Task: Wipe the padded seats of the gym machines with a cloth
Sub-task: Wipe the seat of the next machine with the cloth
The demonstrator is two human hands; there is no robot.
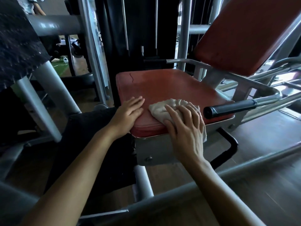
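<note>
A red padded seat [162,85] of a gym machine fills the middle of the view, with a small crack near its far left corner. A crumpled beige cloth [164,106] lies on the seat's near edge. My right hand [184,126] presses flat on the cloth with spread fingers. My left hand [128,113] rests flat on the seat's near left corner, beside the cloth, fingers straight. A red padded backrest [244,35] rises at the right.
A black-gripped handle [228,107] juts out just right of the cloth. Grey steel frame tubes [179,191] cross below my arms. A black weight stack [140,30] stands behind the seat. A black rough pad [17,46] sits upper left. Wooden floor lies to the right.
</note>
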